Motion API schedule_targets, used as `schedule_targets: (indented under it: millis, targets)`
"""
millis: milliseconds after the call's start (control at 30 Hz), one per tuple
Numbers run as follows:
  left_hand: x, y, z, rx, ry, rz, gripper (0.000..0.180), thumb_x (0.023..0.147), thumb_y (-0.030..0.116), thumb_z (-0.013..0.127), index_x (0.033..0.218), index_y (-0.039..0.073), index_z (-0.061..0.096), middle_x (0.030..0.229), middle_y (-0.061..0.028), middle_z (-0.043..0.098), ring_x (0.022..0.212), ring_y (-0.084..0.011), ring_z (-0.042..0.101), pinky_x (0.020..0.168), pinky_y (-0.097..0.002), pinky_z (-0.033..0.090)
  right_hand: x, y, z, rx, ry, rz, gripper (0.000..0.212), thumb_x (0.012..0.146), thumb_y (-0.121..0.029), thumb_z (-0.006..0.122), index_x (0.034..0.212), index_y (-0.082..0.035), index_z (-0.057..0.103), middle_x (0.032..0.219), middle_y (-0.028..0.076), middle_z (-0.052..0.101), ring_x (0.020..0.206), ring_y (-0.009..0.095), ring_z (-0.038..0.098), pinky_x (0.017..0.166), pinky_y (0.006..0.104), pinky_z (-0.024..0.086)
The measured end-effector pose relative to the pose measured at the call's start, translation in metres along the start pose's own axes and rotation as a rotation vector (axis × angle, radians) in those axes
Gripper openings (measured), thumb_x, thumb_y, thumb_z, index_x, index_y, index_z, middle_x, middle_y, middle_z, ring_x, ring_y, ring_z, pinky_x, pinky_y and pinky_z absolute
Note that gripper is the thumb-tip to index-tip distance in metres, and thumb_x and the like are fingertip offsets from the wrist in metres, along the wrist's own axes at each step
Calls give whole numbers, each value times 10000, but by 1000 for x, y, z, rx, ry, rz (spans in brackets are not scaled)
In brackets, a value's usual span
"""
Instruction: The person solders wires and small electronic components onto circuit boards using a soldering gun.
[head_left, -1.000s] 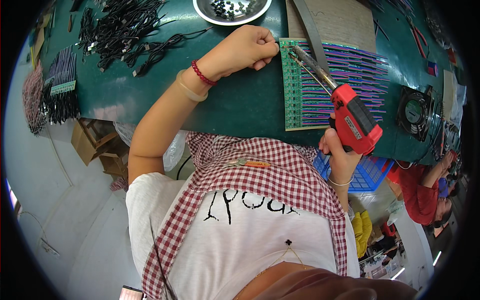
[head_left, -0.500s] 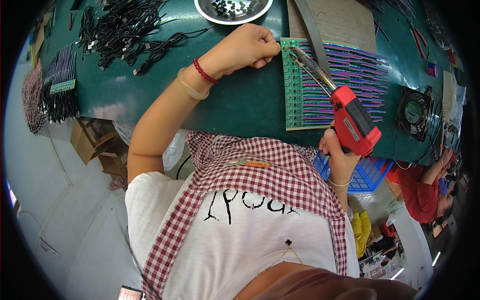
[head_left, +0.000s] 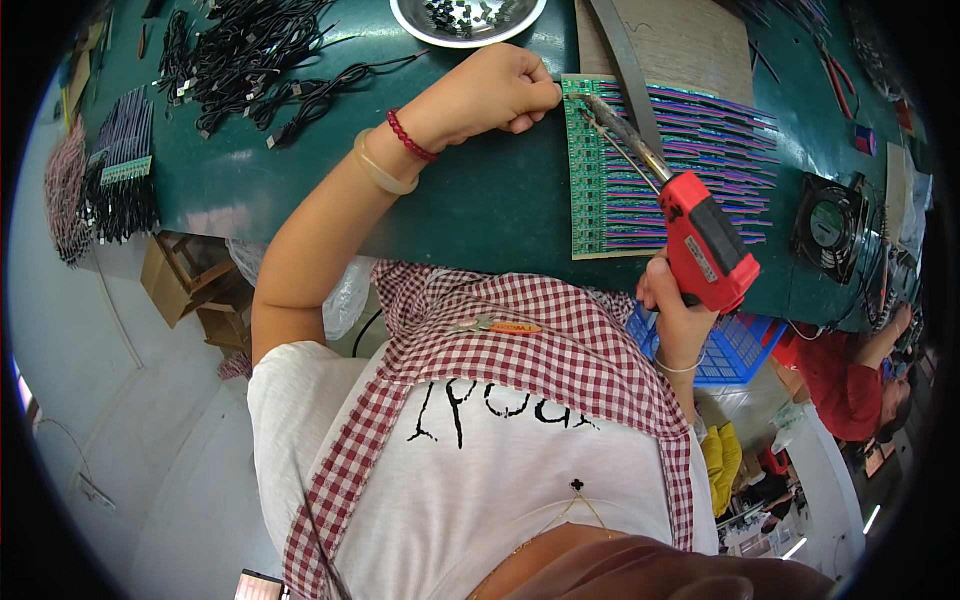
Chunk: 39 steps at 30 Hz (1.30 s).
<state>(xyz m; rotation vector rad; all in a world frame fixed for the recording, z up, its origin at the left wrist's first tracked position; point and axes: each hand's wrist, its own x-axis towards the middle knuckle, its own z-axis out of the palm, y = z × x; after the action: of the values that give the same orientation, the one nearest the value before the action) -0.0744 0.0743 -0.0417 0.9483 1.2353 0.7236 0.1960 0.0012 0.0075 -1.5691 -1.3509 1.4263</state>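
My right hand [head_left: 678, 305] grips a red and black soldering gun [head_left: 705, 240] by its handle. The gun's metal tip reaches up and left to the top left corner of a green circuit board panel [head_left: 588, 190]. At that same corner, my left hand [head_left: 515, 88] is closed in a pinch against the panel's left edge. Whatever its fingertips hold is too small or hidden to make out. Rows of blue, pink and black wires [head_left: 690, 170] run rightward from the panel. A grey metal strip [head_left: 625, 70] lies across the wires near the tip.
Beyond my left hand stands a metal bowl [head_left: 408, 28] of small black parts. Black cables [head_left: 245, 60] are heaped at the far left, with wired boards [head_left: 125, 170] hanging at the table edge. On the right are a black fan [head_left: 830, 226], red-handled pliers [head_left: 833, 80] and a person in red [head_left: 845, 390].
Both hands and the soldering gun stay almost in place, with only tiny shifts. The person in red at the right has moved slightly.
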Motion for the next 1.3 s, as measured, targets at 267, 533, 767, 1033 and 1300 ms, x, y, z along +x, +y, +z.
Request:
schedule_targets:
  millis: [267,533,767,1033,1300]
  targets:
    - [-1,0,3,-11,35,14,147,813,86,560,691,22,510,570,9,482,464,-42,426,425,-174,327,-2,-1,-1,3,-27,-10,147,809,7,577,941,48,525,603,44,506,462,94,451,469,250,411]
    - [-1,2,3,30,48,15,137,806,76,552,690,19,509,566,8,483,459,-42,425,423,-176,325,-3,-7,0,14,25,-49,286,803,30,551,1081,68,494,598,48,488,455,95,433,461,252,403]
    - [-3,4,4,50,49,9,170,812,104,557,678,20,494,567,1,482,459,-44,424,418,-180,319,-5,-21,-31,325,67,-236,314,834,-38,515,1124,68,452,599,60,464,427,102,392,440,256,394]
    - [-2,3,2,71,28,12,191,831,142,554,690,23,501,572,6,480,467,-43,420,414,-183,307,-8,-20,-116,390,352,-485,347,878,-126,495,1167,53,431,682,73,475,483,108,408,518,264,412]
    - [-1,11,9,84,51,-64,172,854,143,539,708,61,497,552,25,458,445,-36,386,404,-189,261,-19,-4,-195,408,768,-647,300,858,-91,529,1136,11,480,665,65,497,474,114,432,495,272,434]
